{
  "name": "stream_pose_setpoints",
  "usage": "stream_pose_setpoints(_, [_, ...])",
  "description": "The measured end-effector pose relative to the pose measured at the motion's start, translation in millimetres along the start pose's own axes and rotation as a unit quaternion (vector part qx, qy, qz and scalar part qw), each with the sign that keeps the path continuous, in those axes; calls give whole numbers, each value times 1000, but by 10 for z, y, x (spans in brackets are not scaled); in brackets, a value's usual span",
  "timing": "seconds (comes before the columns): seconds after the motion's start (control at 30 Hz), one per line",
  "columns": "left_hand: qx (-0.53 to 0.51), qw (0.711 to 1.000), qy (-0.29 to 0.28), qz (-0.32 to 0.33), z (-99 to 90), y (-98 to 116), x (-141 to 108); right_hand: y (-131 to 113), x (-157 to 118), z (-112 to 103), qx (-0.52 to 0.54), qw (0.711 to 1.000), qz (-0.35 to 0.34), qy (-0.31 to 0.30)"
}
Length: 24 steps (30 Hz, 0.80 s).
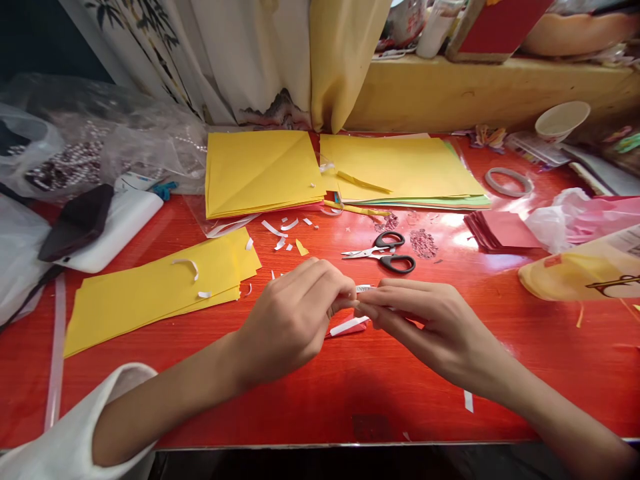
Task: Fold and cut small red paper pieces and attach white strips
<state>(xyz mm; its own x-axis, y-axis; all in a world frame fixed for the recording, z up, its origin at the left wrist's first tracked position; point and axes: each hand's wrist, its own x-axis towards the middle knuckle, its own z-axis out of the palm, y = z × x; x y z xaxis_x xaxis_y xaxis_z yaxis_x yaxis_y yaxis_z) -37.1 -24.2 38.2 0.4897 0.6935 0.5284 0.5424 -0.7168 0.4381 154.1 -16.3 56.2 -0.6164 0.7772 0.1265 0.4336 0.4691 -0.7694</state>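
Observation:
My left hand and my right hand meet over the middle of the red table, fingertips pinched together. Between them shows a small white paper strip with dark printed letters; its ends are hidden by the fingers. Just below the fingertips lies a red piece with a white strip, partly covered by my left hand. Scissors with black handles rest behind the hands, blades pointing left. Small white paper scraps are scattered to the left of the scissors.
Yellow paper stacks lie at the back, and cut yellow sheets at left. A roll of tape, dark red paper squares and a yellowish bottle are at right. A phone rests on a white box at left.

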Motion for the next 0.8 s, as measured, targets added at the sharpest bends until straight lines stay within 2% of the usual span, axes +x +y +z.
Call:
stream_pose_setpoints(0.1, [53, 997, 39, 47, 12, 16, -27, -32, -11, 2, 44, 999, 15, 5])
stream_pose_setpoints(0.2, [132, 980, 78, 126, 7, 6, -53, -63, -21, 19, 77, 996, 33, 18])
stream_pose_setpoints(0.37, [220, 942, 88, 237, -49, -5, -59, -94, -21, 48, 97, 994, 26, 30])
stream_pose_setpoints(0.53, [279, 912, 92, 285, -106, 17, -61, -122, -11, 43, 74, 996, 16, 40])
stream_pose_setpoints(0.67, [319, 890, 69, 320, -134, -11, -63, -161, -30, 61, 52, 997, 9, 52])
stream_pose_setpoints(0.77, [316, 883, 63, 341, -165, -8, -46, -153, -45, 84, 35, 998, -8, 58])
stream_pose_setpoints(0.8, [292, 891, 66, 340, -185, 15, -40, -130, -43, 84, 27, 998, -9, 56])
